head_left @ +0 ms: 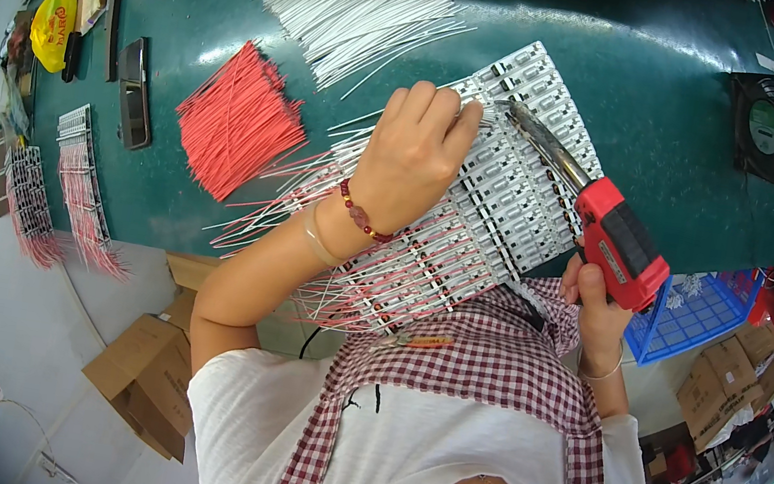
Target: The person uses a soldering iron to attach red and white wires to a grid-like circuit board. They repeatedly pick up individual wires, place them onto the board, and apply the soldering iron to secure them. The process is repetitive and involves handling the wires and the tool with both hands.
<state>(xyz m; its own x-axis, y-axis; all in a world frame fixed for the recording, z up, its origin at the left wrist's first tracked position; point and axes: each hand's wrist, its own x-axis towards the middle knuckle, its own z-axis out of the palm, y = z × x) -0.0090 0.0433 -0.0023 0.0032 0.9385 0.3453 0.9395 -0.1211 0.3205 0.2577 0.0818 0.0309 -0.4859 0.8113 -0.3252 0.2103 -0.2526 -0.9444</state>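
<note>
My left hand (pixel 417 150) is closed in a pinch over the panel of small white circuit boards (pixel 533 154), on what looks like a thin white wire (pixel 353 125); its fingertips partly hide it. My right hand (pixel 596 311) grips a red and black soldering gun (pixel 622 244) from below. The gun's metal tip points up and left and sits at the panel, close beside my left fingertips. Red and white wires fan out to the left from the panel's near rows, under my left wrist. The panel lies tilted at the table's near edge.
A pile of red wires (pixel 242 121) and a larger pile of white wires (pixel 364 0) lie on the green table (pixel 672 105). Wired panels (pixel 84 184) and a phone (pixel 135 91) are at left. A black fan (pixel 771 131) stands right; a blue basket (pixel 694 316) sits below it.
</note>
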